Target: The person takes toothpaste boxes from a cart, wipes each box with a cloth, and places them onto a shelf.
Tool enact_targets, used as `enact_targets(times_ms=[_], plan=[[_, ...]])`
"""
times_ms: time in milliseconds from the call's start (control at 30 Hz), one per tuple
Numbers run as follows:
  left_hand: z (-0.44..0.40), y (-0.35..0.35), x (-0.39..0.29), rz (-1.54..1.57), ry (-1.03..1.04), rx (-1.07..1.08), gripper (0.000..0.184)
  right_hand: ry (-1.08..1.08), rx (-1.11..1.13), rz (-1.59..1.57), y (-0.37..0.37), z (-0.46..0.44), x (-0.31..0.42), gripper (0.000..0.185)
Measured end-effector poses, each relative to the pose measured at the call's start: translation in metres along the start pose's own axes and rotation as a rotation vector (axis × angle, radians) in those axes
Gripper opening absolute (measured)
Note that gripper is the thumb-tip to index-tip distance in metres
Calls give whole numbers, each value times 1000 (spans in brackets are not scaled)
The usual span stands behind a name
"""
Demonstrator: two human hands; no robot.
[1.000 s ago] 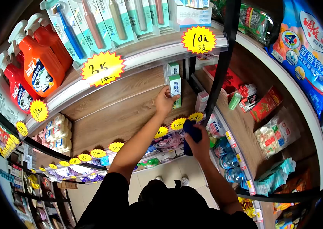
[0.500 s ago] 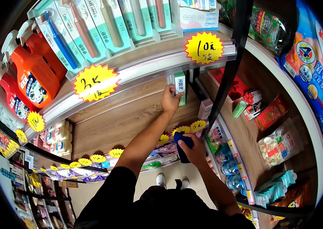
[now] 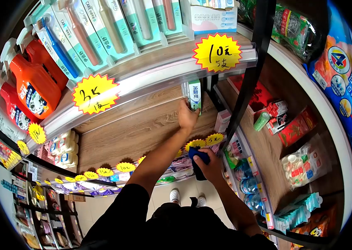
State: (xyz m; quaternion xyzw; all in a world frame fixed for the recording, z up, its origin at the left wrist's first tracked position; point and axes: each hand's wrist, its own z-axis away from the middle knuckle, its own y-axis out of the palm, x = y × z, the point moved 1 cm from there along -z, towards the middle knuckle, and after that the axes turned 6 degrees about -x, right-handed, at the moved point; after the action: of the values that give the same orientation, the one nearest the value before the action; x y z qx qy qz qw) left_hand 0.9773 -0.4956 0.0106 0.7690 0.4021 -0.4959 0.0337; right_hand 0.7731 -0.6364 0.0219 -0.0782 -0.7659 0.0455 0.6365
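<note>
Green-white box [image 3: 194, 94] — at the left hand's [image 3: 189, 116] fingertips.

Orange pump bottles [image 3: 38, 89] stand at the upper shelf's [image 3: 155, 54] left end, beside boxed toothbrushes [image 3: 111, 27]. Yellow starburst tags [image 3: 218, 52] mark its front edge. On the right-hand shelf [image 3: 263, 154], a green cylinder [image 3: 261, 121] lies near a red patterned box [image 3: 298, 127]; teal packets [image 3: 298, 213] sit toward its near end.

The shelf [image 3: 142, 121] has a smooth, faintly glossy wood-grain finish; the orange bottles [image 3: 38, 83] are shiny plastic, the dark blue cloth [image 3: 199, 163] soft and matt, the price tags [image 3: 96, 93] flat paper or card.
</note>
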Motion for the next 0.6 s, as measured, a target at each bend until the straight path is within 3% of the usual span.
enact_targets(times_ms=[133, 600], plan=[[5, 3, -6, -16, -44, -10, 58, -3, 8, 4, -3, 0, -5, 35], [4, 9, -3, -102, 32, -40, 69, 27, 51, -6, -8, -3, -13, 36]])
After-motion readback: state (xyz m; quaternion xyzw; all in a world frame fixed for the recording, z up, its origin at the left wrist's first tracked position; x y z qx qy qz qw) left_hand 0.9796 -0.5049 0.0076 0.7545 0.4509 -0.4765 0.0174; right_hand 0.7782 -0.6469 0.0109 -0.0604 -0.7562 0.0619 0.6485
